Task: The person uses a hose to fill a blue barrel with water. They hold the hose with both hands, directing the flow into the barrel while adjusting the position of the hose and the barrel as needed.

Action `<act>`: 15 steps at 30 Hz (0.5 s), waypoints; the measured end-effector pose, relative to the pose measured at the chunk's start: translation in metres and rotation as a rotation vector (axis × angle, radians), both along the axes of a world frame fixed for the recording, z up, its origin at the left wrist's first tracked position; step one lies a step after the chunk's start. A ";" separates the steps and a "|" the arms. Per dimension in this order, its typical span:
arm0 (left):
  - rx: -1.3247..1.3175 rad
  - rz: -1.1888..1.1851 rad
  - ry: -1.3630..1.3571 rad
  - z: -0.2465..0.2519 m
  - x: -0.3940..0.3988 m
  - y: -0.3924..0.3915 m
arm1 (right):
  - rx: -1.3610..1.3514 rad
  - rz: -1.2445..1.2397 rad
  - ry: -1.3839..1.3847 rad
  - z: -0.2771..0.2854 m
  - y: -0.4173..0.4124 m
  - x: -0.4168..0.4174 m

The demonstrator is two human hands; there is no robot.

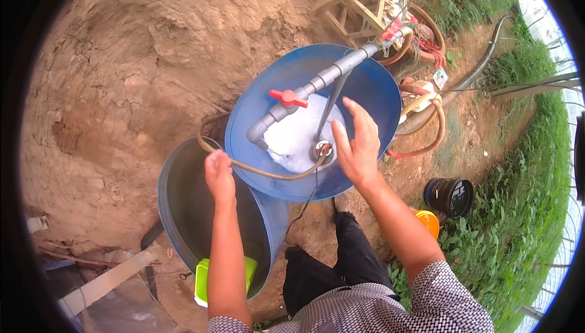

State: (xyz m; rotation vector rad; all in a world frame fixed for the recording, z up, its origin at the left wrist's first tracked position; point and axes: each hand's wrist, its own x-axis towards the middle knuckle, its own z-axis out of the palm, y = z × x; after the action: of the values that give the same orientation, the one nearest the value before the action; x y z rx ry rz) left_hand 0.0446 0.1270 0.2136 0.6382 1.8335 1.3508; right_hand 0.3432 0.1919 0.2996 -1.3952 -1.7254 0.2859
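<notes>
My left hand is closed around a tan hose, at the left rim of a blue plastic barrel. This hose curves to a pump-like fitting inside the barrel, where white foam covers the bottom. Over the barrel's right side, my right hand hangs with fingers apart, holding nothing. A grey PVC pipe crosses above the barrel. It carries a red-handled ball valve and ends in a downturned elbow. A thin black cable runs over the near rim.
A second blue barrel stands at left, a lime-green plastic container at its near rim. Black and yellow buckets sit at right beside green plants. Behind are a wooden stool and coiled hoses. An earth bank rises at left.
</notes>
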 end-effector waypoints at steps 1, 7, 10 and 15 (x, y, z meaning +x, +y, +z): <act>-0.158 -0.140 0.075 -0.019 -0.003 -0.010 | -0.060 0.024 -0.026 -0.018 -0.008 0.020; -0.229 -0.938 0.882 -0.054 0.077 -0.033 | -0.455 0.156 -0.173 -0.122 -0.059 0.078; -0.219 -1.093 1.087 -0.090 0.096 -0.027 | -0.559 0.188 -0.242 -0.150 -0.072 0.084; -0.664 -1.322 1.289 -0.123 0.118 -0.003 | -0.612 0.241 -0.479 -0.190 -0.083 0.090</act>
State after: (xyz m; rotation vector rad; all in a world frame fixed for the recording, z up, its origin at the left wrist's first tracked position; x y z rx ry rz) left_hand 0.1624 0.1243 0.0903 2.0367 1.7316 -0.7219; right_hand 0.4334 0.1087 0.1097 -1.7893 -2.3331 0.7045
